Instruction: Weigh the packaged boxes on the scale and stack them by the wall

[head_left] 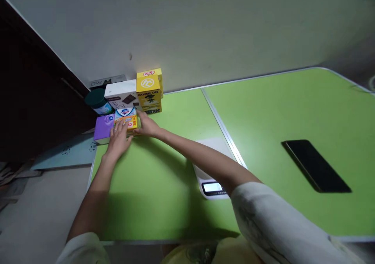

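Observation:
An orange, white and blue soap box [126, 113] stands in front of the other packages at the table's far left. My left hand [119, 138] lies against its front, fingers reaching over the face and the thumb at the lower edge. On the box's right side, my right hand [147, 125] grips with thumb and fingers. A purple box [103, 128] sits directly to the left of the soap box. Behind are a white carton with a chocolate picture [122, 90] and a yellow box [148, 91]. A dark green-lidded jar [96, 98] stands behind the purple box.
A white kitchen scale [206, 188] with a lit display lies partly under my right forearm. Farther right, a black phone [315, 165] rests on the green table [281, 111]. A metal seam [222, 127] crosses the tabletop. The wall [211, 33] borders its back edge.

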The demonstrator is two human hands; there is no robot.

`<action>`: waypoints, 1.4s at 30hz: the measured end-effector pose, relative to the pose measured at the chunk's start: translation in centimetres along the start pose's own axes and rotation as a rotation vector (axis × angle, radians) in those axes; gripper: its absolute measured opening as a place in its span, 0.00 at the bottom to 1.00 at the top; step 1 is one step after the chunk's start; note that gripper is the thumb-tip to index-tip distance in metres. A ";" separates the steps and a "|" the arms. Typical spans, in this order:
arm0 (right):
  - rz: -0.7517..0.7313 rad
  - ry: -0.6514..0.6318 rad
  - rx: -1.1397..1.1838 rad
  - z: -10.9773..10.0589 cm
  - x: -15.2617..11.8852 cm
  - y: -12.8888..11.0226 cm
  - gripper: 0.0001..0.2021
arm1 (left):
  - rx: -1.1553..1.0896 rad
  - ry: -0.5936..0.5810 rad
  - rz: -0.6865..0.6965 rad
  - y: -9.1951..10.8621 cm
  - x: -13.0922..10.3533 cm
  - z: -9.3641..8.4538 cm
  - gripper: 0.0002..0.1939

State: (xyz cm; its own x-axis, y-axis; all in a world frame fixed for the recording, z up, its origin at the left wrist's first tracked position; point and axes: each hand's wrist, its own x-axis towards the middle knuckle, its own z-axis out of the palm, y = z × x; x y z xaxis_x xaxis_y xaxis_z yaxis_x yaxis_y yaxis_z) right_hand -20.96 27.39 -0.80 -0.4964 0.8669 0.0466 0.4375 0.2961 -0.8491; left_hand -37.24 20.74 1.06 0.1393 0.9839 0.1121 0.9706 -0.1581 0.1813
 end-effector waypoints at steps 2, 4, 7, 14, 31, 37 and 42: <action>0.012 0.001 -0.024 0.5 0.8 -0.2 0.42 | 0.001 0.005 0.010 -0.1 0.0 0.2 0.29; 0.020 0.001 -0.044 0.7 1.1 -0.4 0.39 | -0.006 0.006 0.022 -0.1 0.1 0.1 0.28; -0.005 -0.021 -0.079 0.2 0.9 -0.7 0.35 | -0.009 -0.017 0.036 -0.1 0.1 -0.8 0.27; -0.152 -0.040 -0.020 -6.8 -7.8 -1.3 0.34 | -0.100 -0.102 0.116 2.6 -2.0 -4.4 0.39; -0.063 0.023 -0.067 -18.9 -26.0 4.8 0.31 | -0.401 -0.138 0.442 20.1 -3.7 -0.2 0.31; -0.096 0.032 -0.056 -19.2 -26.4 6.7 0.32 | -0.403 -0.147 0.396 21.1 -3.6 1.1 0.33; -0.093 0.003 0.033 -19.9 -27.0 7.8 0.43 | -0.391 -0.225 0.347 20.9 -3.5 0.9 0.46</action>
State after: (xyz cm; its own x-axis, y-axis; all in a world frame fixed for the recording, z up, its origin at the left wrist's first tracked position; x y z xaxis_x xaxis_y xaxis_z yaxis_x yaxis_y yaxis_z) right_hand 10.76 14.28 1.78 -0.5315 0.8374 0.1271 0.3649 0.3618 -0.8579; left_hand -17.33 14.03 3.60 0.5174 0.8553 0.0265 0.7214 -0.4527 0.5241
